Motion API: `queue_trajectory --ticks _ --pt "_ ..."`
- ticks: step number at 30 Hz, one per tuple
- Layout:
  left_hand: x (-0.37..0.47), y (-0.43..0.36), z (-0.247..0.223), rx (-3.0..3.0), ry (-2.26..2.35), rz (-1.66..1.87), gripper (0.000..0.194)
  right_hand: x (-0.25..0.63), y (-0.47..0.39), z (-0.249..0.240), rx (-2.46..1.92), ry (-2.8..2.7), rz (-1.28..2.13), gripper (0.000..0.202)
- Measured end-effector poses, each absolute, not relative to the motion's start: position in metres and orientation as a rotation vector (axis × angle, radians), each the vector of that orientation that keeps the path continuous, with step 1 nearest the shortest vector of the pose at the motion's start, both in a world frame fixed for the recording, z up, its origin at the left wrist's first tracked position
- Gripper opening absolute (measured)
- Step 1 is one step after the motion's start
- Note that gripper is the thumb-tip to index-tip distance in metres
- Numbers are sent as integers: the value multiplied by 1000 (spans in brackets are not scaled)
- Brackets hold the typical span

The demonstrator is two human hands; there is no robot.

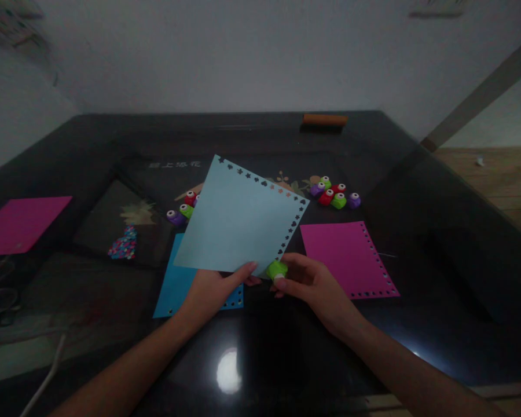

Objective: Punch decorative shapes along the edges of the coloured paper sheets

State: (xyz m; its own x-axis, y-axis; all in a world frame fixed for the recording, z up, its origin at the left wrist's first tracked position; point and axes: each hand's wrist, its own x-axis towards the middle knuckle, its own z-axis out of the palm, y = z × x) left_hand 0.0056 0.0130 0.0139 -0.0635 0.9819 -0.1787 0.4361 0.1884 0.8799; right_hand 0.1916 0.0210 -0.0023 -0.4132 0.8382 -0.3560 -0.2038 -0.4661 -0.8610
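My left hand (223, 284) pinches the lower edge of a pale blue sheet of paper (238, 217), lifted above the table and tilted. Small punched shapes run along its upper and right edges. My right hand (308, 278) grips a green craft punch (277, 270) at the sheet's lower right corner, thumb on its white lever. Whether the paper sits in the punch's slot I cannot tell. Below lies a brighter blue sheet (176, 289), partly covered by my left hand and the pale sheet. A pink sheet (338, 258) with holes along two edges lies to the right.
Several coloured punches (329, 194) cluster at the back right; more punches (176, 218) stand partly behind the pale sheet. Punched-out paper bits (124, 243) form a pile on the left. Another pink sheet (24, 226) lies far left, above a cable (47, 373). A brown roll (325, 120) rests at the back.
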Motion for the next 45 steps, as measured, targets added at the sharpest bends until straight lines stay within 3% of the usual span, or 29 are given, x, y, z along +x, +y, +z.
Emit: queue_trajectory --ticks 9,40,45 --pt "4 12 6 1641 1874 760 25 189 21 -3 -1132 -1094 1923 33" --pt "-3 7 -2 1796 1856 599 31 188 19 -2 -1112 -1204 1886 29" --pt "-1 8 2 1773 1860 661 26 188 19 -1 -1117 -1193 1884 32"
